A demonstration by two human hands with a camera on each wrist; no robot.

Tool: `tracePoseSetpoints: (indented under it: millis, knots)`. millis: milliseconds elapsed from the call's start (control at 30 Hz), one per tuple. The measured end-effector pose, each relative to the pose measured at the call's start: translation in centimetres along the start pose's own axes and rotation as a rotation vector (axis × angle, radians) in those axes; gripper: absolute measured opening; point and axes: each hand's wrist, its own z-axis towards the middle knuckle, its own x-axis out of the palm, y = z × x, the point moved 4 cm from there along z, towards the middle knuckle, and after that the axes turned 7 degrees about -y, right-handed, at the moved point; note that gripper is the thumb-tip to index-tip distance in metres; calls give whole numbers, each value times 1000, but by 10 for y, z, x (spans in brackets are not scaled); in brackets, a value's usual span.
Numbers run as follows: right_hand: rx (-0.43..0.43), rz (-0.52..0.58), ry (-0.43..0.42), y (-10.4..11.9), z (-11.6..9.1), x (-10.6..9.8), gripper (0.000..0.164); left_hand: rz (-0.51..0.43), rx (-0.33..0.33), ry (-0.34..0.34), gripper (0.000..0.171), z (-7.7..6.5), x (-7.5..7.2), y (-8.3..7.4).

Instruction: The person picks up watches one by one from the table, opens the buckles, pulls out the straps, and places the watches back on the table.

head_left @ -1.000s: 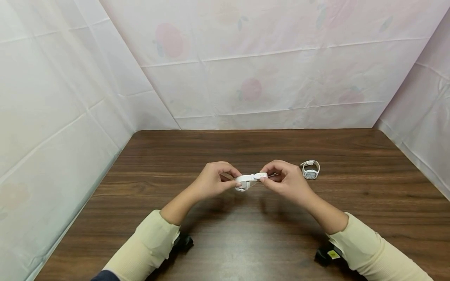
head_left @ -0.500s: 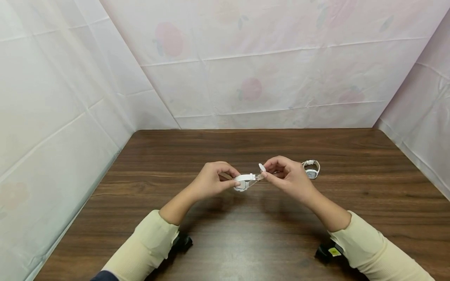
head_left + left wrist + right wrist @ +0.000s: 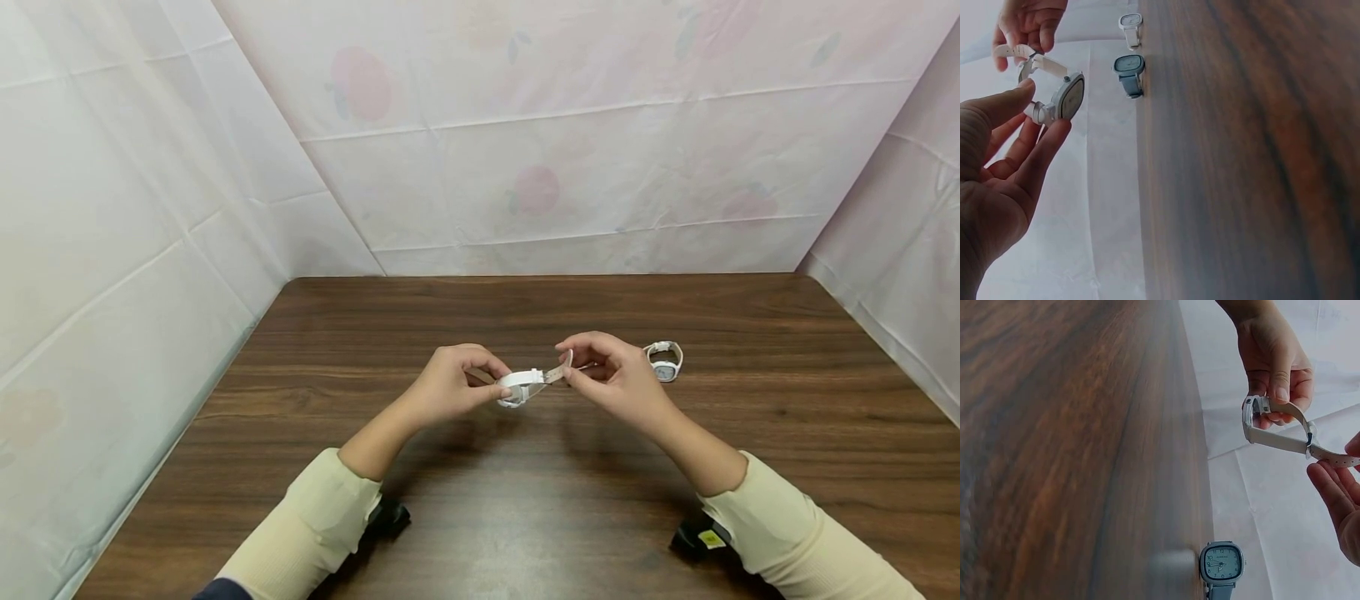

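Head: left hand (image 3: pixel 459 385) is pinching the white wristwatch (image 3: pixel 522 378) above the tabletop (image 3: pixel 525 517), right hand (image 3: pixel 611 371) its strap tail (image 3: pixel 558 372). Left wrist: case (image 3: pixel 1071 100) is looking light, rigid, scratchable; grip its sides. Right wrist: strap (image 3: pixel 1277 440) is curving, probably soft; hold near the buckle (image 3: pixel 1310 434).

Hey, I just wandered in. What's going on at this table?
Someone is handling a white watch with bare hands, above the wooden table. The left hand holds it near the case, while the right hand pinches the loose end of its strap, which extends past the buckle. Whether the buckle is fastened is hard to tell. Two more watches, a pale one and a darker one, are on the table.
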Motion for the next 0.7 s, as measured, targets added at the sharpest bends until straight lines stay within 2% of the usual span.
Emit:
tracePoseSetpoints:
  millis: [233, 400, 700]
  knots:
    - [76, 54, -1, -3, -1, 1, 19, 7, 27, -20, 15, 1, 0, 0]
    - [160, 127, -4, -8, -1, 2, 16, 26, 23, -26, 14, 0, 1, 1]
    - [325, 443, -25, -13, -1, 4, 15, 34, -3, 1, 14, 0, 4, 0]
